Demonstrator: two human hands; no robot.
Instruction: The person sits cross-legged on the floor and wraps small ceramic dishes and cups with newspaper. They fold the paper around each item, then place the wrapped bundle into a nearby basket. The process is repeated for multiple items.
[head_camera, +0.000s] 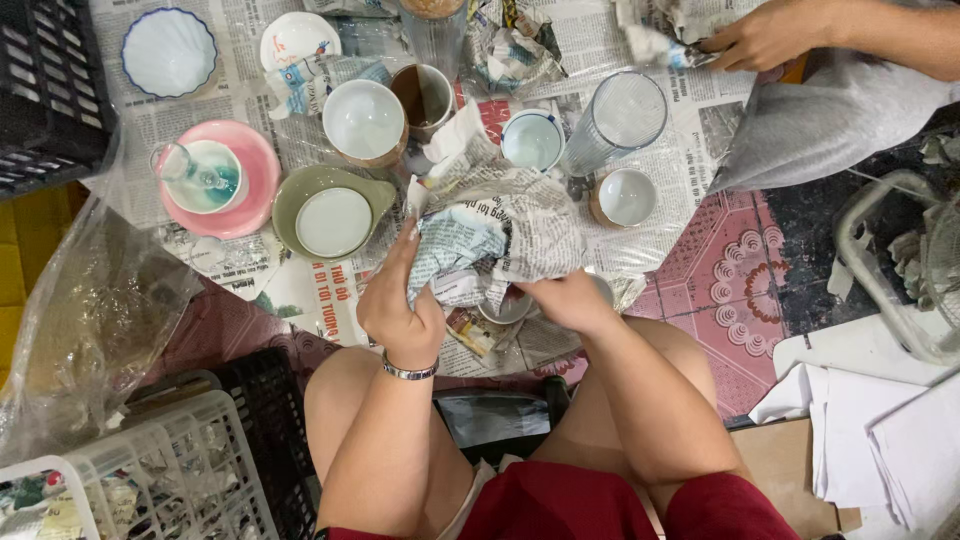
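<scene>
On the newspaper-covered floor (250, 130) stand three bowls, two cups, two small white cups, one ribbed glass (615, 120) and one pink plate (250, 165), with one crumpled newspaper bundle (495, 240) nearest the person. The bundle sits between both hands, just beyond the wrists. The left hand (400, 300) curls its fingers (408, 245) onto the bundle's left edge, and the right hand (565, 298) grips its near right side, fingers closed into the paper

even, bright overhead light is falling across the scene; soft shadows are pooling under the knees; white bowls are glaring slightly; edges are bending with wide-angle distortion.
</scene>
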